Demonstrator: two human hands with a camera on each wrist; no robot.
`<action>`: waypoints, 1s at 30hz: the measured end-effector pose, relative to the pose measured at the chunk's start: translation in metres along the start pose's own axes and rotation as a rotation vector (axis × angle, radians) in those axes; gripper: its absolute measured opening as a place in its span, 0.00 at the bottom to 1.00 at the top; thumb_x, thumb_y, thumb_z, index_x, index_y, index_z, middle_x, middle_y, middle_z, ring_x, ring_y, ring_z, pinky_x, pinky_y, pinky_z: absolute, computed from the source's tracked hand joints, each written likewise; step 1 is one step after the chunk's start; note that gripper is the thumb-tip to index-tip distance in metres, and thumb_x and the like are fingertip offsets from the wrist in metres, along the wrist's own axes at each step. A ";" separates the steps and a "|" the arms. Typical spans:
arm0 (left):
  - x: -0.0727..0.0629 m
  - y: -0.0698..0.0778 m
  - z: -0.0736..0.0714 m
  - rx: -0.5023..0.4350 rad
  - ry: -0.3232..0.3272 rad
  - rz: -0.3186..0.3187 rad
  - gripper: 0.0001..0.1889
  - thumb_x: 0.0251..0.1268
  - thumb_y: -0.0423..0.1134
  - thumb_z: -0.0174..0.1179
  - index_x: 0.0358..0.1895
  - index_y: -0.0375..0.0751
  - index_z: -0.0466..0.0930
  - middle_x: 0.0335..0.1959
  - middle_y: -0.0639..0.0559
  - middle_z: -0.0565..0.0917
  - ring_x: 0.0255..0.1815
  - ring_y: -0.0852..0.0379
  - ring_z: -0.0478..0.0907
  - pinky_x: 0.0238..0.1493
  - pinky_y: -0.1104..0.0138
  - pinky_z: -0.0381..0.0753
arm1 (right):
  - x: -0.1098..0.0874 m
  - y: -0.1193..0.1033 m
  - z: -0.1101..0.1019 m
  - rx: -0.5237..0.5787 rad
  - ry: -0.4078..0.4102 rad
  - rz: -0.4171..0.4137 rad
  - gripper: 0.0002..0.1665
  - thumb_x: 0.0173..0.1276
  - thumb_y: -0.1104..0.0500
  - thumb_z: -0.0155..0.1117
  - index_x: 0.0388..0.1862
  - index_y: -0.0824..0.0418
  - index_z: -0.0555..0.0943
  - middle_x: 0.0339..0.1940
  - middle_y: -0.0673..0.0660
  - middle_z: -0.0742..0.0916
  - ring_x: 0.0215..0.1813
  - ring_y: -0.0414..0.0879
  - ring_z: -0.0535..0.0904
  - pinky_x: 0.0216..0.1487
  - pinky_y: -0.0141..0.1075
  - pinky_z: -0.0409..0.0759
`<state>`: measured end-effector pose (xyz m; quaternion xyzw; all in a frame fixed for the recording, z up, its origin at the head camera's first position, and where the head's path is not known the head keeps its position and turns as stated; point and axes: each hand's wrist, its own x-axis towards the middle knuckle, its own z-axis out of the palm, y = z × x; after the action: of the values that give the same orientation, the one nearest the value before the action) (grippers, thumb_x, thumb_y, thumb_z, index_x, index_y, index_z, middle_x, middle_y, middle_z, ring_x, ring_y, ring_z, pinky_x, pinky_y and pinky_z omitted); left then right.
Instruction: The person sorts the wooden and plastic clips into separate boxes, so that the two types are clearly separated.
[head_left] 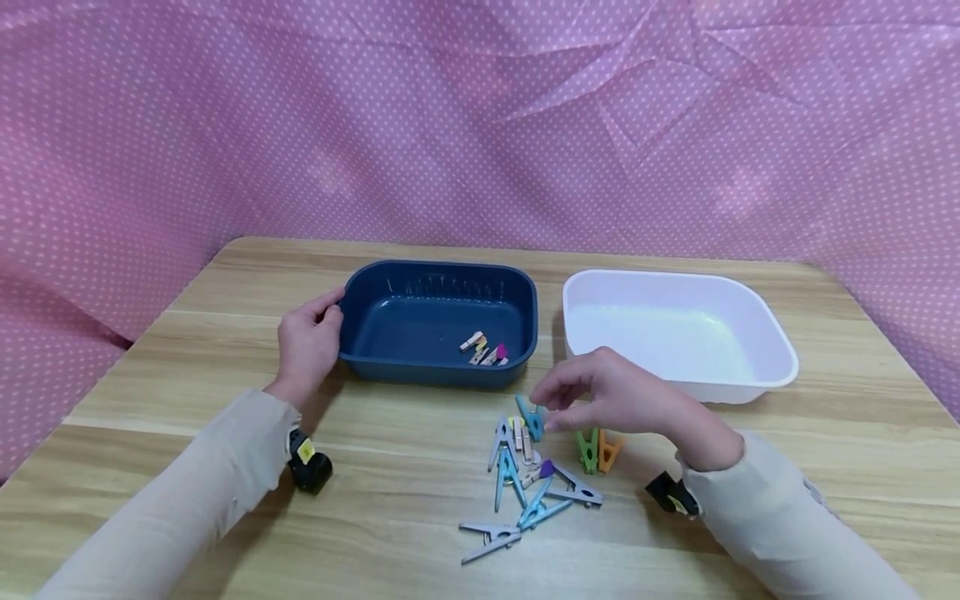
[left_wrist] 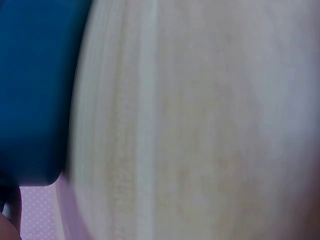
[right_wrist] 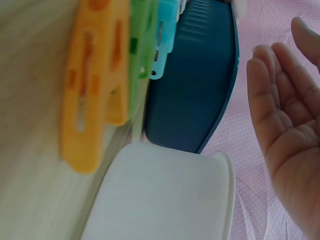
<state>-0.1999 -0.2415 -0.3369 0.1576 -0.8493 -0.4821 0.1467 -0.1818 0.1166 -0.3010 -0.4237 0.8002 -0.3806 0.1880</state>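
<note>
My left hand [head_left: 309, 342] holds the left side of a dark blue basin [head_left: 431, 375] at its rim; most of its fingers are hidden in the left wrist view. Inside the basin lie several small wooden clothespins [head_left: 486, 354]. Over the table my right hand [head_left: 611, 392] hovers with relaxed, slightly bent fingers and nothing in them. A blue clothespin [head_left: 534, 422] is nearest its fingertips. Below the right hand are a green clothespin [head_left: 587, 452] and an orange clothespin [right_wrist: 85, 100]. More blue, grey and small wooden clothespins lie in a loose pile, including a grey clothespin [head_left: 491, 537] toward the front.
A white basin [head_left: 750, 390] stands right of the blue one, just behind my right hand. Both rest on a wood-grain table [head_left: 390, 517]. A pink dotted cloth [head_left: 480, 125] hangs behind the table and at its sides.
</note>
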 end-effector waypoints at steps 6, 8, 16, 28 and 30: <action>0.001 0.000 0.000 -0.005 0.002 -0.009 0.20 0.70 0.38 0.42 0.62 0.46 0.72 0.63 0.50 0.72 0.65 0.57 0.65 0.64 0.62 0.67 | -0.004 0.006 0.001 0.026 -0.055 0.001 0.14 0.57 0.60 0.68 0.43 0.63 0.83 0.39 0.56 0.86 0.38 0.38 0.80 0.44 0.33 0.81; 0.001 0.001 0.000 -0.005 0.003 -0.010 0.20 0.70 0.38 0.42 0.62 0.46 0.72 0.63 0.50 0.72 0.65 0.57 0.65 0.64 0.63 0.67 | -0.005 0.007 0.002 0.035 -0.070 0.004 0.14 0.58 0.60 0.68 0.43 0.63 0.83 0.39 0.55 0.86 0.38 0.38 0.80 0.44 0.33 0.81; 0.001 -0.001 0.001 -0.008 0.035 0.023 0.19 0.69 0.37 0.43 0.60 0.43 0.74 0.61 0.49 0.74 0.63 0.57 0.68 0.63 0.64 0.69 | -0.003 0.010 0.008 0.040 -0.156 -0.007 0.11 0.59 0.59 0.66 0.41 0.60 0.84 0.38 0.51 0.86 0.38 0.36 0.80 0.44 0.32 0.81; 0.001 -0.001 0.002 -0.020 0.023 0.015 0.19 0.70 0.37 0.43 0.60 0.44 0.73 0.61 0.50 0.74 0.64 0.58 0.67 0.63 0.63 0.67 | -0.002 0.008 0.010 -0.003 -0.237 0.038 0.09 0.60 0.58 0.66 0.39 0.56 0.86 0.36 0.45 0.87 0.36 0.33 0.80 0.43 0.28 0.80; 0.001 -0.001 0.001 -0.021 0.024 0.016 0.19 0.70 0.37 0.43 0.60 0.44 0.73 0.61 0.50 0.74 0.64 0.58 0.67 0.63 0.63 0.67 | -0.002 0.008 0.011 -0.018 -0.245 0.039 0.08 0.60 0.59 0.66 0.38 0.55 0.86 0.36 0.45 0.87 0.36 0.32 0.80 0.43 0.28 0.80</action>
<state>-0.2012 -0.2412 -0.3384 0.1551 -0.8436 -0.4878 0.1624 -0.1782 0.1160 -0.3142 -0.4531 0.7826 -0.3152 0.2880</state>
